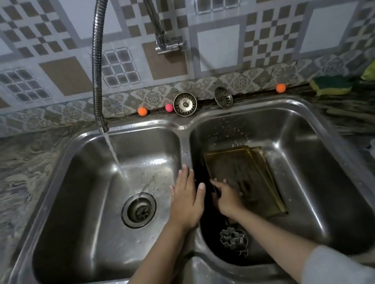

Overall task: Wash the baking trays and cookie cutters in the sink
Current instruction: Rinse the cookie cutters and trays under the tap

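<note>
From the head view, my only one, I see the double sink [181, 128] with water running from the flexible faucet hose [97, 82] into the left basin, straight down toward the drain [139, 209]. The baking trays [245, 177] lie in the right basin, stacked slightly askew and tilted against the basin floor, and the cookie cutters [234, 240] sit in a small cluster nearer to me in the same basin, apart from the trays. My left hand [187, 196] lies flat with fingers spread and straight over the divider between the basins, holding nothing. My right hand [227, 198] is on the near left part of the top tray, fingers curled at its edge; the basin is dark there, so I think it grips the rim, but it may only be pressing on the surface. I judge the step in hand to be lifting the top tray toward the running water. To do it well I would get a firm pinch on the rim, thumb over and fingers under, before pulling, since wet metal slides. I would bring the left hand across to take the far edge so the tray does not swing into the divider, and tip it low over the left basin so the stream runs down its face rather than splashing onto the table [10, 187]. The sponge [330, 85] waits at the back right, well away from both hands.
</note>
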